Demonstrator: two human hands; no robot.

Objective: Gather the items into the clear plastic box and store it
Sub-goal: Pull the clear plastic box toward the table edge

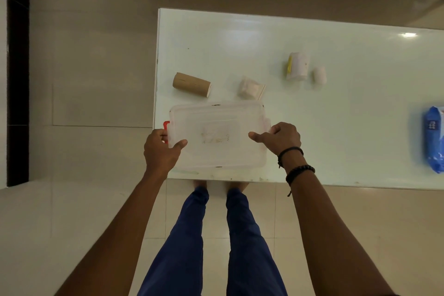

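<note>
- Clear plastic box [217, 136]: rectangular, translucent, lid on; sits at near-left corner of the white table [336, 127], its near edge just inside the table's front edge. Faint smudge or residue shows through lid centre; contents otherwise can't be made out.
- Red latch [166, 127]: on box's left short side, partly covered by fingers. Right-side latch looks pale/clear, mostly hidden behind the other hand.
- Left hand [161, 149]: clamped on box's left end, thumb lying on top of lid, fingers wrapped round the side at the latch.
- Right hand [280, 138]: clamped on box's right end, thumb on lid pointing inward, fingers curled over the edge. Two dark bracelets [296, 163] on that wrist.
- Cardboard tube [191, 84]: brown, lying on its side just beyond box's far-left corner, apart from it.
- Wrapped white bundle [251, 88]: near box's far-right corner, just beyond the lid edge; touching or not, can't tell.
- White roll w/ yellow label [297, 66]: further back & right, well apart from box.
- Small white roll [319, 75]: just beside the labelled one, on its right.
- Blue packet [433, 139]: at far right of table, cut by frame edge.
- Person's legs in blue trousers [245, 235]: below table front, on pale tiled floor [72, 223].
</note>
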